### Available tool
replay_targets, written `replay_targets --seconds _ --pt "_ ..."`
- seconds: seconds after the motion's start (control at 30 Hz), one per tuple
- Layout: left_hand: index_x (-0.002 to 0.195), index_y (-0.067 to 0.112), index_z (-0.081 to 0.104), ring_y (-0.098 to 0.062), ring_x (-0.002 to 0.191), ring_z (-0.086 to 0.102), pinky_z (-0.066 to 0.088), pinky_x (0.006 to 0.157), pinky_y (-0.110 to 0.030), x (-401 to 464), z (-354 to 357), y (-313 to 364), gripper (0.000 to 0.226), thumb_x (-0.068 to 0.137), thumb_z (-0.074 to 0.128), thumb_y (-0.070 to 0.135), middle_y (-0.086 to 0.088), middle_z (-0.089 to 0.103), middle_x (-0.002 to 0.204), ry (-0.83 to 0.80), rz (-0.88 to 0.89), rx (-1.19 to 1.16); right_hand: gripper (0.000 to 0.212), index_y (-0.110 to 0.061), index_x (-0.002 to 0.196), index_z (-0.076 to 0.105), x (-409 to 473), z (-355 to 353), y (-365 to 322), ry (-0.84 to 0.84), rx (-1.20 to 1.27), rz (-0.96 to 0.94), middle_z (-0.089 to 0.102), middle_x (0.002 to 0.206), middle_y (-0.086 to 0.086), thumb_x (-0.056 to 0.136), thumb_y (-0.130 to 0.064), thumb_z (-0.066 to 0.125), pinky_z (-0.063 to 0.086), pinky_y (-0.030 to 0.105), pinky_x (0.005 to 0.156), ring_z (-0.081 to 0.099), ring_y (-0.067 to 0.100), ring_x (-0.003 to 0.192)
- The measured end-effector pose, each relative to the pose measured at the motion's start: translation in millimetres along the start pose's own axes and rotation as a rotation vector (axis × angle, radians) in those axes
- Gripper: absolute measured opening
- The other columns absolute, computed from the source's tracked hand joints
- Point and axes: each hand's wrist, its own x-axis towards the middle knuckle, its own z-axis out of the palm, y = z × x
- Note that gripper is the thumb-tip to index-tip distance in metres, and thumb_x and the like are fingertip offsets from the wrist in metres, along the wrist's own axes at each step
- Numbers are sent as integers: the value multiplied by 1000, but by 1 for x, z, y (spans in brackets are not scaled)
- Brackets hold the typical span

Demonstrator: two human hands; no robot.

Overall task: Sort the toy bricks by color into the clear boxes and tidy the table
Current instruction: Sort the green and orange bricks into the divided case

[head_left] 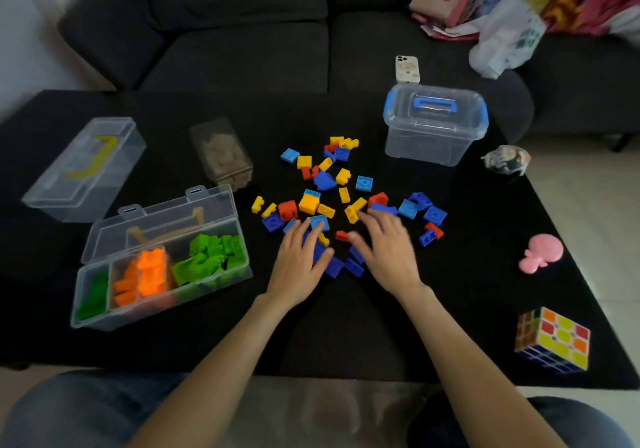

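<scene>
Your left hand (302, 257) and right hand (388, 246) lie spread over the dark blue bricks (334, 266); these look light, stiff and slippery, so pinch each by its flat sides.

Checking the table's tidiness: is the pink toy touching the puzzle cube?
Apart. The head view shows bare black table between the pink toy and the puzzle cube.

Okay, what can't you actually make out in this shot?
Head view only:
- Bricks under the left hand and right hand: palms cover them, grip unclear.
- Tan container: contents blurred.
- Dark green compartment in the open box: bricks smeared by blur.
- Wrapped object: too small to identify.
</scene>
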Motion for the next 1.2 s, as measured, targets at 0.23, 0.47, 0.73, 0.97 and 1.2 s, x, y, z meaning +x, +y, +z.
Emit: replay_targets --seconds 0.23,0.47,0.73,0.97,1.2 --pt "145 21 31 -32 144 9 13 115 -47 28 -14 -24 56 95 43 43 -13 19 155 228 -190 75 54 -34 147 24 21 -14 62 28 11 502 15 158 5 97 -50 34 3 55 115 5 34 145" --pt "148 20 23 -27 145 1 12 116 -43 59 -11 -30 61 96 41 46 -9 11 158 163 -342 -39 54 -34 148 21 56 7 44 -96 207 337 13 159 2 97 -50 33 -1 46 117 1 25 147" --pt "142 20 36 -17 137 31 28 113 -44 53 -13 -16 51 96 45 40 -1 38 147 121 -104 -144 48 -28 143 37 69 11 12 -227 383 134 25 155 0 98 -45 36 6 41 118 11 20 146" --pt "129 26 53 -6 117 51 40 96 -25 32 -106 -20 34 95 51 27 10 59 123 195 48 -155 25 -20 117 62 105 -17 -37 -133 283 -128 56 125 -2 96 -23 50 35 19 94 48 11 118" --pt "118 22 61 -5 98 62 49 87 -29 15 -205 -143 30 88 62 19 8 67 103 386 -103 -116 22 -18 108 66 156 11 -183 -195 231 -473 69 106 4 93 -19 51 49 34 82 64 22 98"
